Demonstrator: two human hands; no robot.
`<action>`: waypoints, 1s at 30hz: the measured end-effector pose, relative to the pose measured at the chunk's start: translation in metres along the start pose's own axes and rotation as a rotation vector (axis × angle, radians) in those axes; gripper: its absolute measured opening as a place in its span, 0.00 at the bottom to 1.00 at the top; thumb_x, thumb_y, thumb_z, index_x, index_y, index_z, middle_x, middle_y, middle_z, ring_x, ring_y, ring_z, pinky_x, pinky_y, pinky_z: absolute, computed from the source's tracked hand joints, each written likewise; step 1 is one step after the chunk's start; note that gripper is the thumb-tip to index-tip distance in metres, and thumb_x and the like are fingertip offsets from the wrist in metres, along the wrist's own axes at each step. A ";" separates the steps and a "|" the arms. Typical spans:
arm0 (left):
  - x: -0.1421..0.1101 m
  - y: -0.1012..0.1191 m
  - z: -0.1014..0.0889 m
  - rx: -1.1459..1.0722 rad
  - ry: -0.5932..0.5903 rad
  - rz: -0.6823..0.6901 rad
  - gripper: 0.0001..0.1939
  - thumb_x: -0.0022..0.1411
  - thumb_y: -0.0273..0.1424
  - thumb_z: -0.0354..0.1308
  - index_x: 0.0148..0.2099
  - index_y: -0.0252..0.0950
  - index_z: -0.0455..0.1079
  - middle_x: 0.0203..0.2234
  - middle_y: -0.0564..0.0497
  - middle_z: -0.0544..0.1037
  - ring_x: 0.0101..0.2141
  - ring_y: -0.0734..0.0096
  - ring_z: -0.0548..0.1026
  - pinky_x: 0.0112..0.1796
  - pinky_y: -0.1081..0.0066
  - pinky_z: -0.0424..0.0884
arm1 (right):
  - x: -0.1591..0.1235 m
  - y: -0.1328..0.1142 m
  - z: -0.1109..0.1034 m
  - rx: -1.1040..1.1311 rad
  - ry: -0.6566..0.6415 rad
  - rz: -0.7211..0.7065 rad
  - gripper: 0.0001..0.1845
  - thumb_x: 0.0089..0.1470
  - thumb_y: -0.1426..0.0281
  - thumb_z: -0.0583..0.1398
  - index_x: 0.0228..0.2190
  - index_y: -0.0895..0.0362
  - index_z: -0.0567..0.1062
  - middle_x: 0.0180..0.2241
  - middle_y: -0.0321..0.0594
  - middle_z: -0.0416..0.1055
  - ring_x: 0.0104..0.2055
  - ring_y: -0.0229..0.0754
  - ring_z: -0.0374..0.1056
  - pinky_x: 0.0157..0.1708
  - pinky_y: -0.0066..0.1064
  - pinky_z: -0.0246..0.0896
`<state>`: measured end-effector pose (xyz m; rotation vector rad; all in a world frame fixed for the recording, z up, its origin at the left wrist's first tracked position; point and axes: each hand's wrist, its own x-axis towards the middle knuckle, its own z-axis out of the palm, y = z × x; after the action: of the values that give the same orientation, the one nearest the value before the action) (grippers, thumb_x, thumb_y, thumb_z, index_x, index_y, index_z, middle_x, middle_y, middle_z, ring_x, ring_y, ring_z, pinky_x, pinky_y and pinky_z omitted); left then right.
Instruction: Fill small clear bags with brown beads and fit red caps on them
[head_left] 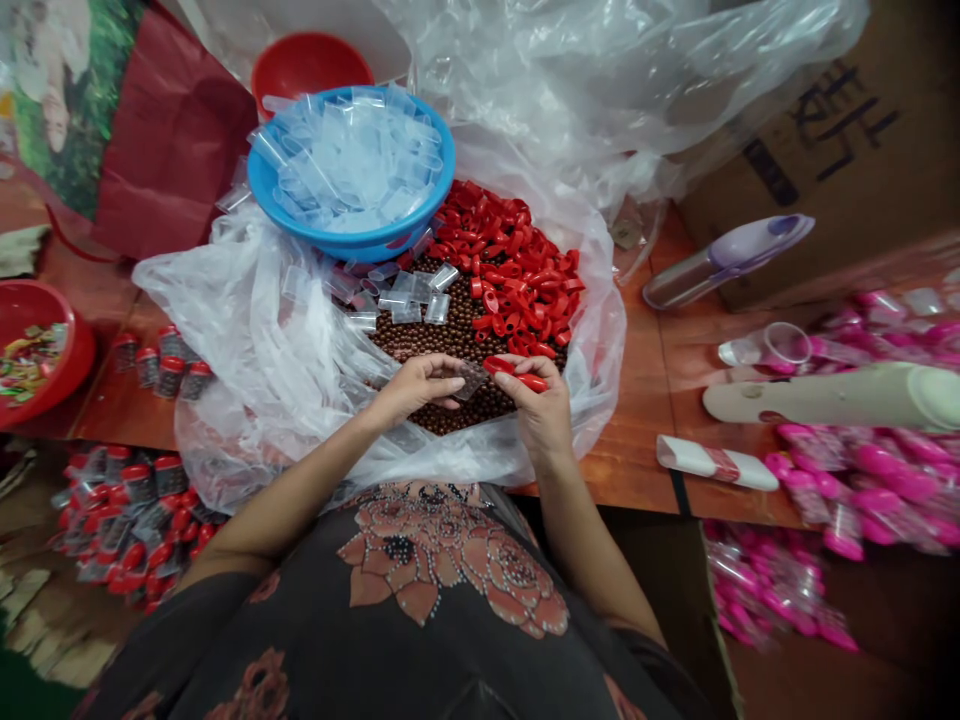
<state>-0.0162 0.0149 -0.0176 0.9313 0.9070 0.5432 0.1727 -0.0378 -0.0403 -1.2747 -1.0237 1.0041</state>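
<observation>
Clear plastic vial pinched in left fingers, jutting rightward from them; red cap clamped in right fingers, long axis pointing left toward vial, just beside it; brown beads below fingers.

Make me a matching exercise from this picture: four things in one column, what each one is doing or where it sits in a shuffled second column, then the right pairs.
Things
1. left hand
2. right hand
3. blue basin
4. brown beads

Places and states
A. Spread inside the plastic bag, below the hands
B. Pinching a red cap
C. Heaped with clear plastic tubes
D. Holding a clear plastic tube

Pairs: 1-D, 2-B, 3-C, 4-A
</observation>
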 end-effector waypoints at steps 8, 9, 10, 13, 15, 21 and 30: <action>-0.007 -0.005 0.010 -0.018 0.023 0.101 0.15 0.54 0.30 0.66 0.44 0.31 0.73 0.38 0.47 0.78 0.35 0.74 0.76 0.39 0.70 0.74 | -0.007 -0.010 0.003 -0.176 0.015 -0.126 0.12 0.55 0.66 0.63 0.43 0.49 0.74 0.45 0.38 0.77 0.47 0.44 0.75 0.51 0.44 0.70; -0.008 -0.005 0.009 -0.023 0.023 0.101 0.15 0.54 0.30 0.66 0.44 0.31 0.73 0.37 0.47 0.78 0.35 0.74 0.76 0.40 0.70 0.74 | -0.007 -0.012 0.000 -0.214 -0.002 -0.190 0.11 0.56 0.68 0.63 0.43 0.49 0.75 0.45 0.38 0.77 0.48 0.44 0.74 0.52 0.45 0.70; -0.009 -0.004 0.009 -0.031 0.021 0.098 0.15 0.54 0.30 0.66 0.44 0.31 0.73 0.37 0.47 0.78 0.34 0.74 0.76 0.39 0.69 0.74 | -0.006 -0.013 -0.003 -0.242 -0.041 -0.263 0.10 0.57 0.69 0.62 0.42 0.49 0.75 0.45 0.38 0.77 0.49 0.44 0.74 0.54 0.45 0.69; -0.010 -0.003 0.006 -0.066 -0.016 0.062 0.17 0.53 0.32 0.66 0.45 0.31 0.73 0.37 0.46 0.78 0.35 0.72 0.76 0.39 0.68 0.75 | -0.003 -0.014 -0.011 -0.261 -0.228 -0.450 0.12 0.58 0.74 0.60 0.43 0.47 0.76 0.47 0.36 0.77 0.53 0.43 0.73 0.57 0.46 0.67; -0.011 -0.002 0.005 -0.091 -0.039 0.039 0.19 0.53 0.34 0.67 0.46 0.31 0.73 0.37 0.46 0.78 0.35 0.71 0.76 0.38 0.67 0.76 | -0.004 -0.014 -0.013 -0.236 -0.312 -0.517 0.16 0.56 0.76 0.62 0.44 0.46 0.75 0.49 0.35 0.77 0.55 0.44 0.72 0.59 0.48 0.66; -0.014 -0.004 0.007 -0.180 -0.117 0.011 0.19 0.53 0.35 0.68 0.46 0.33 0.75 0.40 0.45 0.78 0.37 0.69 0.76 0.38 0.65 0.78 | -0.013 -0.010 -0.011 -0.094 -0.291 -0.491 0.15 0.57 0.78 0.60 0.41 0.46 0.75 0.46 0.33 0.78 0.57 0.45 0.70 0.60 0.51 0.64; -0.019 -0.008 0.022 -0.164 -0.101 0.073 0.20 0.59 0.38 0.63 0.52 0.40 0.75 0.46 0.44 0.78 0.35 0.69 0.77 0.29 0.72 0.76 | -0.026 -0.006 0.000 -0.038 -0.216 -0.329 0.17 0.56 0.71 0.62 0.47 0.47 0.67 0.50 0.38 0.72 0.54 0.43 0.71 0.56 0.45 0.68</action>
<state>-0.0074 -0.0131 -0.0105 0.8376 0.7288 0.6184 0.1668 -0.0629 -0.0357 -0.9994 -1.3746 0.8813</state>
